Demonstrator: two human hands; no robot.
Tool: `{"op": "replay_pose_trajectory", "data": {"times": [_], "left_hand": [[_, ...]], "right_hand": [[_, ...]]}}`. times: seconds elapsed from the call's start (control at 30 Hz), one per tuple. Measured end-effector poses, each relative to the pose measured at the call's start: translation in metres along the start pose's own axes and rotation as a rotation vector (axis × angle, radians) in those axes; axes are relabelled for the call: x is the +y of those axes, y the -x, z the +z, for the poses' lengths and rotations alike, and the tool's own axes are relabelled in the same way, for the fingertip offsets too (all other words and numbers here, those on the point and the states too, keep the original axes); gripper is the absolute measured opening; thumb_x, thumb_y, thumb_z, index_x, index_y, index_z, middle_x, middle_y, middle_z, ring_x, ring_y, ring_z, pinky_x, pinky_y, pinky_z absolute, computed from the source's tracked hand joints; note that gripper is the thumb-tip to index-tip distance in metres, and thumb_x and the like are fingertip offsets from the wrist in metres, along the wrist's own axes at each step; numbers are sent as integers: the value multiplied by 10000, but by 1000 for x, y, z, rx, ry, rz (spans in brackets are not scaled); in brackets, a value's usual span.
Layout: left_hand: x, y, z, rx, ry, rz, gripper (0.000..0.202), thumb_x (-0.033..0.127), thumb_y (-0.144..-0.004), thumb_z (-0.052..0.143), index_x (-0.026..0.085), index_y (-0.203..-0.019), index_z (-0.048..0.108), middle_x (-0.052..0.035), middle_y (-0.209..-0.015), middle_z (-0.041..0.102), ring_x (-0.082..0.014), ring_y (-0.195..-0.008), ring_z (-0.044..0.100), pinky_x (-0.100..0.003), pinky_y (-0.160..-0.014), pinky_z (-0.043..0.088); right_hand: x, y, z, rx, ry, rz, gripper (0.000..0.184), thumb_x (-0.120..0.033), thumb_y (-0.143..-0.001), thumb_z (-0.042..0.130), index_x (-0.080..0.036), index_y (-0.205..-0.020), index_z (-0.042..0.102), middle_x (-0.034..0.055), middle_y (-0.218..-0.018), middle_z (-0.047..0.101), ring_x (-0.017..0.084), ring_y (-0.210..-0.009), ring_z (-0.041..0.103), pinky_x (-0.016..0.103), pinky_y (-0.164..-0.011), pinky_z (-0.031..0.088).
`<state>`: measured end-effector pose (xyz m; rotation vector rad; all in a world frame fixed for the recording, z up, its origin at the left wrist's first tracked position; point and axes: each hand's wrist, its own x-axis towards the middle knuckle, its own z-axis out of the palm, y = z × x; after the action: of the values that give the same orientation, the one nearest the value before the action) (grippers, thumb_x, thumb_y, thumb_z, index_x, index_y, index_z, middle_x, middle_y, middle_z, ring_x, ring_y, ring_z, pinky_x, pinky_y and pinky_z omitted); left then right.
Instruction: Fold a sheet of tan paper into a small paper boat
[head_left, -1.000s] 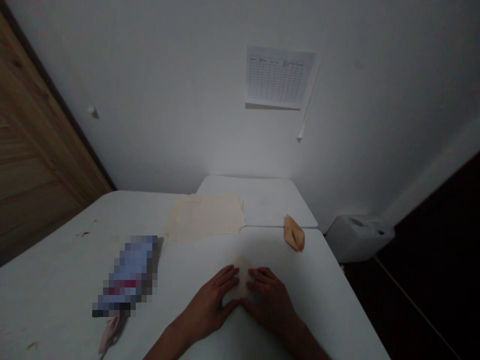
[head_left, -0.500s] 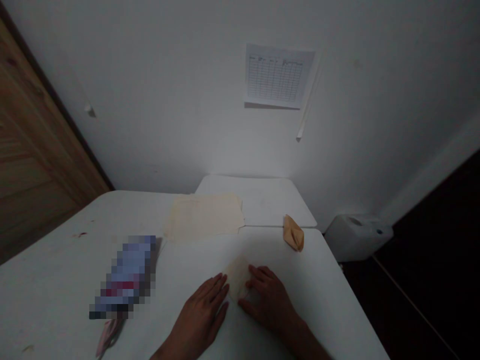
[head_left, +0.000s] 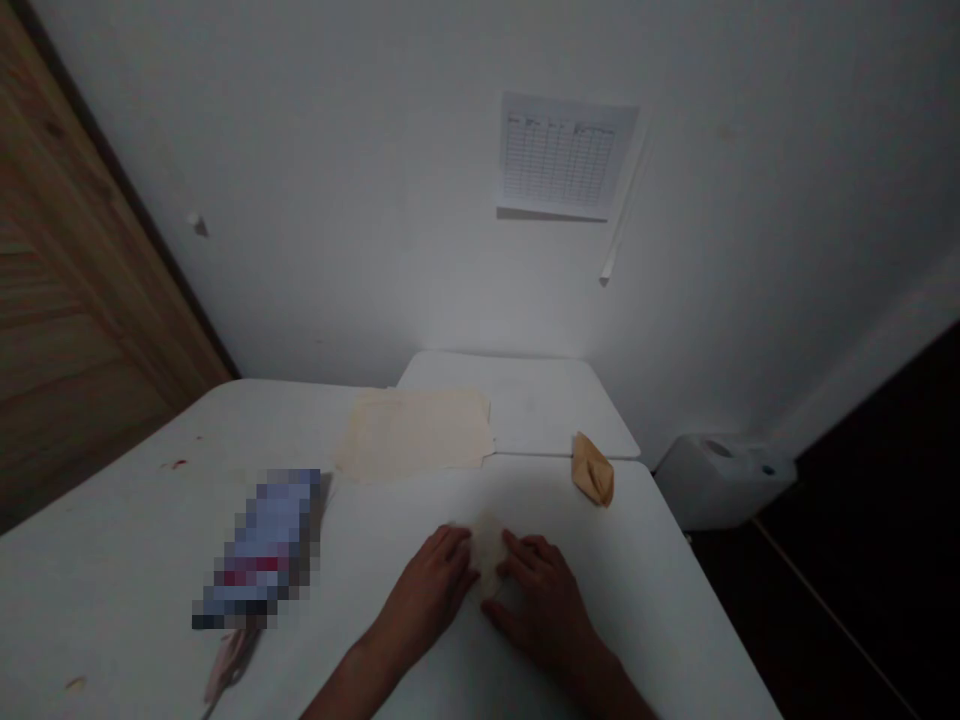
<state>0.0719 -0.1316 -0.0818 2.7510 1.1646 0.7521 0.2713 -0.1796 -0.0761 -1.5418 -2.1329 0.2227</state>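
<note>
A small cream piece of paper (head_left: 489,552) lies flat on the white table, between my hands. My left hand (head_left: 435,580) has its fingers bent together at the left edge of the paper, thumb close to them. On the opposite edge, my right hand (head_left: 541,590) grips with curled fingertips, its thumb lower down near the bottom corner. Parts of both edges are hidden under the fingers. A folded brown paper piece (head_left: 592,470) rests beyond my right hand, apart from it.
Larger cream sheets (head_left: 412,435) lie toward the back. To the left are a pixelated blue package (head_left: 266,545) and a pink-handled item (head_left: 229,662). A white box-like object (head_left: 724,485) stands beyond the table's right edge. A printed chart (head_left: 559,155) hangs on the wall.
My left hand has moved up and right, its outstretched fingers now bent at the paper's left edge. My right hand stays at the right edge. The view has shifted slightly.
</note>
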Motion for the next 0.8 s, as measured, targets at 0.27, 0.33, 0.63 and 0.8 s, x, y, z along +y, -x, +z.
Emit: {"op": "replay_pose_trajectory", "data": {"times": [0.27,0.33,0.63,0.8], "left_hand": [[-1,0,-16,-193,71,88,359,178,-933,474,270,-1269,563,-53,-1403,517,-275,-1198,516,-499,-975,447],[1,1,-23,-212,116,84,425,230,-902,530,283,-1324,515,-48,-1442,471,-289,-1242,474,-514,-1011,411],[6,3,-34,-262,107,101,575,314,-849,598,310,-1398,426,-59,-1524,336,-338,-1304,400,-552,-1025,383],[3,4,-27,-233,47,174,384,347,-930,524,270,-1306,520,-78,-1415,486,-318,-1271,441,-524,-1012,400]], "right_hand": [[4,5,5,48,30,26,347,-465,-741,742,-257,-1009,670,27,-1280,613,301,-1096,523,452,-936,404],[5,5,6,49,46,20,351,-469,-757,728,-260,-1031,665,30,-1280,613,299,-1081,529,456,-929,405],[9,5,-11,-31,62,-53,237,-350,-832,661,-280,-1057,646,2,-1339,567,259,-1106,520,430,-955,404],[14,1,-16,-38,36,-66,225,-250,-855,614,-288,-1074,647,-18,-1317,583,245,-1084,530,413,-946,412]]}}
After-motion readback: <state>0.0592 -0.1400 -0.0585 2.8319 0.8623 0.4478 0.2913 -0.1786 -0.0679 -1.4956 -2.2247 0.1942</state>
